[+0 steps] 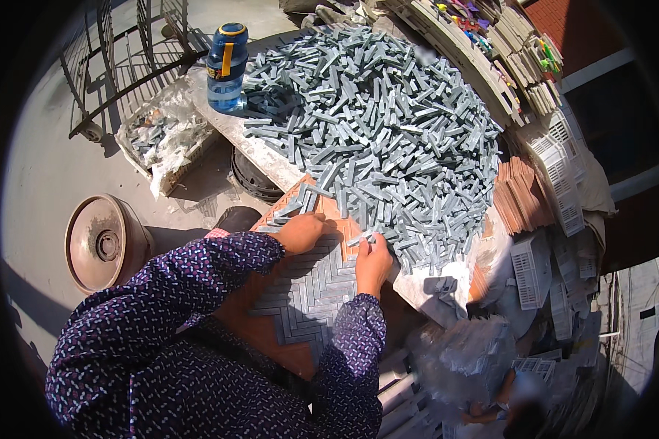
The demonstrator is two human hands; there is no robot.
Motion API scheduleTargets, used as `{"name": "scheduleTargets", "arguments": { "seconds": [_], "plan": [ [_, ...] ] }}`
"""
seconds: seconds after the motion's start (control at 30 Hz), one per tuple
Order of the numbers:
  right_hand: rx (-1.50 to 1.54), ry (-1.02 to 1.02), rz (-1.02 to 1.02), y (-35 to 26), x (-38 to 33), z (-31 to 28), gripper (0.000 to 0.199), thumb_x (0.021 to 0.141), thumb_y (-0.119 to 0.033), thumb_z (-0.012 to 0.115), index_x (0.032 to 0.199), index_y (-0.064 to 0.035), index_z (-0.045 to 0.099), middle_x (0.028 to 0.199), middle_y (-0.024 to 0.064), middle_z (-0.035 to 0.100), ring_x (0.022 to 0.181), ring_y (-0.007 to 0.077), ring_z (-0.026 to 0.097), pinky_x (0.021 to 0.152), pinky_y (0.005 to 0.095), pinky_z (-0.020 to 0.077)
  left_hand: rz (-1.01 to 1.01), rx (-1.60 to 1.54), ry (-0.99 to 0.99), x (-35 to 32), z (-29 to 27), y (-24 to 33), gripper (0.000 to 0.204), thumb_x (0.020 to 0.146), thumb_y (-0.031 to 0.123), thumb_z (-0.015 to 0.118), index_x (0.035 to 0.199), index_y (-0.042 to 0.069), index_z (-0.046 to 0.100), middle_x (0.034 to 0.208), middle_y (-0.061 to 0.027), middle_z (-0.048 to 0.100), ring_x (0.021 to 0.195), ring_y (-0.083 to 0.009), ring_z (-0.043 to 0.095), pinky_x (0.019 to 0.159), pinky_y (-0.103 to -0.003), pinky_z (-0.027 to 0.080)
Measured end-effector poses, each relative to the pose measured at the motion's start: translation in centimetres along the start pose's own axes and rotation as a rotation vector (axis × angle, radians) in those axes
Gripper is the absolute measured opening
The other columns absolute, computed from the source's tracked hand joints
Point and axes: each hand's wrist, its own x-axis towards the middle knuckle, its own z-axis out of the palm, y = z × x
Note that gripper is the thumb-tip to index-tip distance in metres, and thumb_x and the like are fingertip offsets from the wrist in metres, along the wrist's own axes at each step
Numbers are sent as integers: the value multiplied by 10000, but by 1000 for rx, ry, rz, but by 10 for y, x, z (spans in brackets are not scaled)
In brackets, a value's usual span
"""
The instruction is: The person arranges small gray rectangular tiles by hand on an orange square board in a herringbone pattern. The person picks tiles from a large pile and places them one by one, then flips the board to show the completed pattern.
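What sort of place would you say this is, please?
It looks like a sunlit outdoor yard for tile work: there is a large heap of grey strips, an orange tray with more strips laid herringbone-fashion, and white plastic crates on the right.

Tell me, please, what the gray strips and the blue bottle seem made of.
Gray strips: possibly stone or ceramic, mostly matte, given their crisp edges and chalky faces. Blue bottle: probably plastic, glossy and translucent, since its lower part looks see-through.
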Motion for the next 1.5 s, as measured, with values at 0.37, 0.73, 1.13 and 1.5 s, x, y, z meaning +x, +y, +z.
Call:
{"name": "scheduleTargets", "arguments": {
  "seconds": [0.37,0.73,1.13,1.5],
  "plan": [
    [93,-59,58,1,10,18,316,737,-34,691,1020,-33,549,802,139,665,735,242,655,675,344,503,-115,-1,-72,-3,-4,11,373,809,60,506,1141,168,637,1128,-39,609,957,-262,604,805,-354,507],
    [-31,-292,-86,59,13,27,402,712,-192,760,1094,-165,638,913,123,679,774,247,667,707,352,497,-114,-331,253,-61,-62,34,246,807,87,582,1044,35,621,879,-127,576,829,-316,591,693,-408,483],
    [36,-426,-273,19,23,13,304,733,-129,728,1025,-108,644,886,75,658,819,252,643,705,330,489,-244,-371,163,-112,-84,16,144,824,113,613,930,20,641,877,-157,622,809,-337,610,725,-397,492],
    [145,-399,-115,32,16,12,232,761,-92,685,991,-77,663,923,108,670,845,253,656,731,342,498,-196,-435,123,-111,-89,26,157,829,129,608,923,8,643,863,-162,638,805,-328,620,728,-392,497]
  ]
}}
